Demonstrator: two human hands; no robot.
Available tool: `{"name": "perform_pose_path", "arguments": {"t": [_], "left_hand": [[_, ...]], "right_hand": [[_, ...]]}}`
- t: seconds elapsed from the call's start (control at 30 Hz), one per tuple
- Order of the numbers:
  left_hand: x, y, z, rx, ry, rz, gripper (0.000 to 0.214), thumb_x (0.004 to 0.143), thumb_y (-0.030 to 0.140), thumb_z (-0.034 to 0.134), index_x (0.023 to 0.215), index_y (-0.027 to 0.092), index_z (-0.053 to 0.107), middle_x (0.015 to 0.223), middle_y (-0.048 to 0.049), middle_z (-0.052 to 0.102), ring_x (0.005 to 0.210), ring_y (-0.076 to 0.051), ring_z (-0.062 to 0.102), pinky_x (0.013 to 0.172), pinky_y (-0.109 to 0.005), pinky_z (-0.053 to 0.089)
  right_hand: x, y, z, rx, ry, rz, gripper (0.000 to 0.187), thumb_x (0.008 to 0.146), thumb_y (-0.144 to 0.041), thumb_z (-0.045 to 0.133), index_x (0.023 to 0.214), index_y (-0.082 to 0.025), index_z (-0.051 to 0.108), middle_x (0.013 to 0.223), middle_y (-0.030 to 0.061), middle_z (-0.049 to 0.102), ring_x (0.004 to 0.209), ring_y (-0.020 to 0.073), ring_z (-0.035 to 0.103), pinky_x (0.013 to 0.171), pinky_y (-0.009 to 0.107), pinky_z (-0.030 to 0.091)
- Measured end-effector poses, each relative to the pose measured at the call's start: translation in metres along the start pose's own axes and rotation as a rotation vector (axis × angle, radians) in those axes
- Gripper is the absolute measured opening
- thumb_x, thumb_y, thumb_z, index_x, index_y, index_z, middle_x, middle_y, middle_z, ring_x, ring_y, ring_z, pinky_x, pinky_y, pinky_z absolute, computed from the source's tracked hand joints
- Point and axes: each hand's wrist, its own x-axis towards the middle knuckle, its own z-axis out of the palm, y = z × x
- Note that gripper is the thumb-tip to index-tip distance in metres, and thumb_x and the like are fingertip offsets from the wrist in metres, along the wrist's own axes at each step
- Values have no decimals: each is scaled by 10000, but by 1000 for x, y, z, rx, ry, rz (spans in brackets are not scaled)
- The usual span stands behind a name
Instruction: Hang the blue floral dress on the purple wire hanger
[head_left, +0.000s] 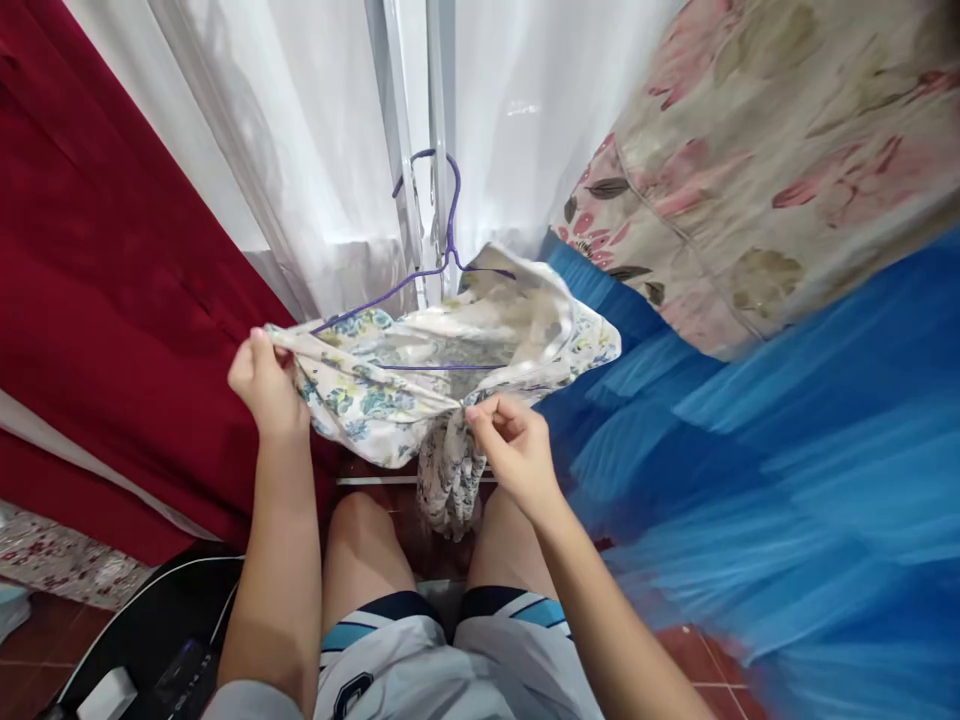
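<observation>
Within both hands' [262, 385] [517, 445] pinch, floral garment [356, 395].

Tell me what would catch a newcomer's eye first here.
Bright blue fabric fills much of the picture's right side, opposite deep red cloth on the left. Between them, the left hand and right hand pinch a flowered garment on a purple hanger.

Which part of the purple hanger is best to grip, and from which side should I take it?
Probably the neck of the purple hanger, just below the hook, pinched from your right: it stands bare there and the hook's free tip points left. Lower down, the floral garment covers part of it, and both the left hand and the right hand are pinching that fabric.
</observation>
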Motion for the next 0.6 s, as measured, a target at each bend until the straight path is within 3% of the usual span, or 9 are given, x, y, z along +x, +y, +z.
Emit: {"name": "perform_pose_path", "arguments": {"t": [0.07,0.1,0.17,0.23,0.33,0.43,0.53,0.6], "left_hand": [[-23,-36,-12,-63,65,-308,345,851,413,637,689,171,453,621,62,472,540,-64,460,551,-196,382],[-40,-50,-14,-66,23,-439,344,819,436,666,709,168,480,629,60,503,537,-65,475,553,-194,391],[-80,-69,-12,-67,-89,-568,360,746,461,732,739,155,544,654,37,562,548,-82,516,565,-207,417],[-117,-71,-4,-79,-209,-620,382,683,461,788,744,137,594,689,3,608,590,-105,561,600,-225,448],[-157,-53,12,-146,-401,-645,370,728,479,764,788,140,627,767,-28,640,697,-133,605,702,-250,483],[-178,-22,25,-203,-613,-569,296,861,464,650,836,171,611,807,-13,603,760,-129,574,754,-242,464],[-191,7,28,-98,-780,-422,262,928,435,572,828,193,588,782,-6,546,771,-145,531,747,-250,442],[-198,23,25,-12,-845,-329,263,939,428,553,809,200,574,768,-11,533,762,-161,520,732,-266,439]], "right_hand": [[-12,10,-1,51,-2,53,289,900,-364,611,685,-189,527,541,-56,422,494,94,350,482,232,264],[-17,17,-2,74,18,79,288,898,-367,604,684,-192,525,530,-58,425,485,94,350,477,230,264],[-25,38,-8,75,113,137,288,889,-372,586,671,-200,508,513,-62,427,472,96,353,476,228,277],[-31,64,-21,11,246,198,304,877,-381,561,643,-209,471,510,-65,422,473,98,357,486,229,299],[-37,105,-48,-107,369,264,332,847,-405,537,597,-219,425,504,-66,401,473,103,348,483,234,300],[-43,130,-72,-185,371,294,341,797,-405,565,540,-223,434,462,-55,410,460,118,362,476,248,312],[-48,124,-79,-267,371,284,250,722,-377,654,584,-199,543,532,-1,540,536,175,483,552,293,412],[-52,104,-73,-315,404,220,234,730,-398,683,787,-175,644,769,72,661,737,242,585,712,357,483]]}}
